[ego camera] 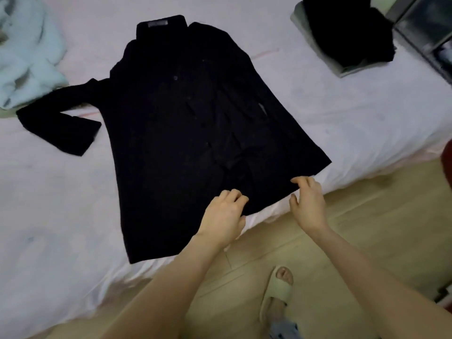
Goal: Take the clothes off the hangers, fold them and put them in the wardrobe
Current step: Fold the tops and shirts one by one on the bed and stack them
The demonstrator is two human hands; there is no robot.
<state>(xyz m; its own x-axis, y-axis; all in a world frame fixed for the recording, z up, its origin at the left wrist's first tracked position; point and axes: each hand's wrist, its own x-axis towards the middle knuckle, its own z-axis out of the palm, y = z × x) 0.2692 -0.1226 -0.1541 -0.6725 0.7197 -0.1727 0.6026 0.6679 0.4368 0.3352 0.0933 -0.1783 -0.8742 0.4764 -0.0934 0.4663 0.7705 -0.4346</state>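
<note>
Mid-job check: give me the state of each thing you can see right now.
Black shirt: off hanger, spread flat on bed, one sleeve out, unfolded.
Left hand: fingers curled at the hem.
Right hand: fingertips at the hem corner.
Folded pile: stacked on bed.
Light blue garment: crumpled.

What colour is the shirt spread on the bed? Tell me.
Black all over, with dark buttons; the shirt shows best in the head view.
</note>
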